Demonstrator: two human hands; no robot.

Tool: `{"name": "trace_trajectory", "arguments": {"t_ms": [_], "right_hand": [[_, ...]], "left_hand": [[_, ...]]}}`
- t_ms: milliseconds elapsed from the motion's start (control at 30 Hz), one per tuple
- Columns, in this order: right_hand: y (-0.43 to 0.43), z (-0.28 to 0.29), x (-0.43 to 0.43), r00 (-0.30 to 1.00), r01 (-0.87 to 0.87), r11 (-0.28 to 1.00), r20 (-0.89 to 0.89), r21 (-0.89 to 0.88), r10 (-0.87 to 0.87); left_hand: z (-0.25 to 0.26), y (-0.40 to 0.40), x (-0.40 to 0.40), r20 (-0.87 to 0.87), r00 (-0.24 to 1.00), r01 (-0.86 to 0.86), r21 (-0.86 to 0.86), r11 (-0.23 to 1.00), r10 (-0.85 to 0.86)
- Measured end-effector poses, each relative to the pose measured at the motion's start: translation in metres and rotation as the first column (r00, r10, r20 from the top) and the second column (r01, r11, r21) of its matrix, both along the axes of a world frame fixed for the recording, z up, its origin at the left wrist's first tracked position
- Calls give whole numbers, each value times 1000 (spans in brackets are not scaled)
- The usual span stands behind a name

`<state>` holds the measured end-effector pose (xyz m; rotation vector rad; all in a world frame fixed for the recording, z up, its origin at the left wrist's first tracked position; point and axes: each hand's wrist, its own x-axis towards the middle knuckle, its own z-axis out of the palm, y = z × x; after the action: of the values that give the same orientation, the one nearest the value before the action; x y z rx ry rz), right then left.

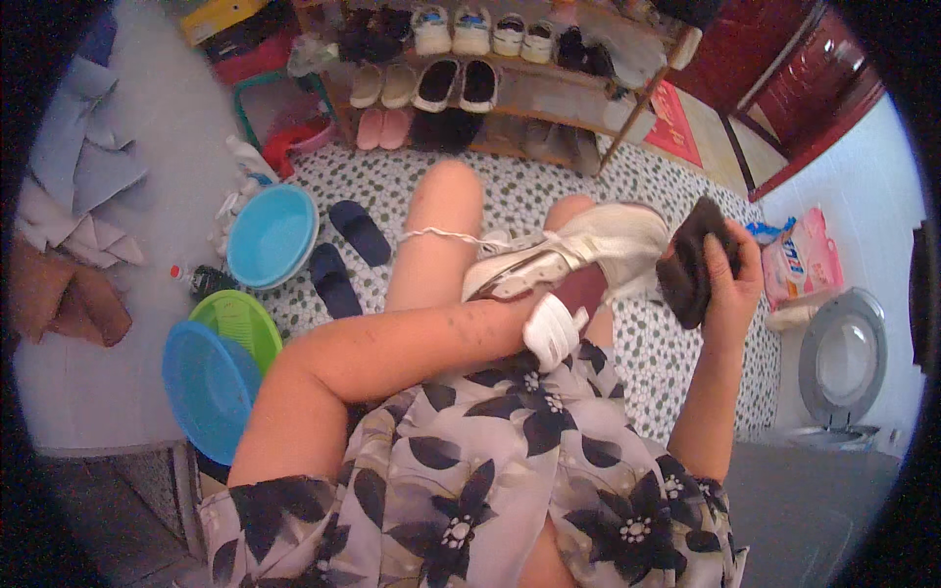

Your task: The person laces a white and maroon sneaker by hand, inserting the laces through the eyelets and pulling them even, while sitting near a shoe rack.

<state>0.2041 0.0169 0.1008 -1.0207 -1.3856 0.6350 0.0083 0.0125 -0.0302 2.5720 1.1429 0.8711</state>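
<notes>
A white lace-up sneaker point(625, 239) lies on its side above my lap, its toe to the right and a loose lace trailing left over my knee. My left forearm point(412, 345) reaches to the shoe's dark red opening; the left hand itself is hidden, apparently inside the shoe. The pale tongue point(551, 332) sticks out at the wrist. Just right of the toe, my right hand point(728, 272) grips a dark brown cloth point(691, 261), thumb on the near side. Whether the cloth touches the shoe cannot be told.
A shoe rack point(537, 103) with several pairs stands ahead. On the left are blue basins point(272, 235), a green washboard basin point(235, 327), dark slippers point(360, 231) and a grey-topped table point(95, 397). A pink detergent bag point(805, 257) and a raised toilet lid point(843, 356) are on the right.
</notes>
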Motion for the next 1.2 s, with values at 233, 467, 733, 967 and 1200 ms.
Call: {"name": "trace_trajectory", "arguments": {"t_ms": [233,467,733,967,1200], "right_hand": [[-3,-28,4,801,-3,1000,598,23,-11],[-32,-24,-10,603,-95,989,797,110,-31],[-25,-16,-61,433,-521,853,855,-20,285],[-29,16,2,230,-291,937,937,-190,262],[-33,17,-1,292,-255,949,920,-187,260]], "left_hand": [[-8,-20,32,-78,993,80,-43,996,-83],[-8,-20,42,-107,991,77,-47,996,-82],[-9,-28,34,-127,988,80,-53,995,-86],[-7,-25,52,-113,990,83,-54,995,-89],[-5,-25,64,-107,989,101,-54,993,-106]]}}
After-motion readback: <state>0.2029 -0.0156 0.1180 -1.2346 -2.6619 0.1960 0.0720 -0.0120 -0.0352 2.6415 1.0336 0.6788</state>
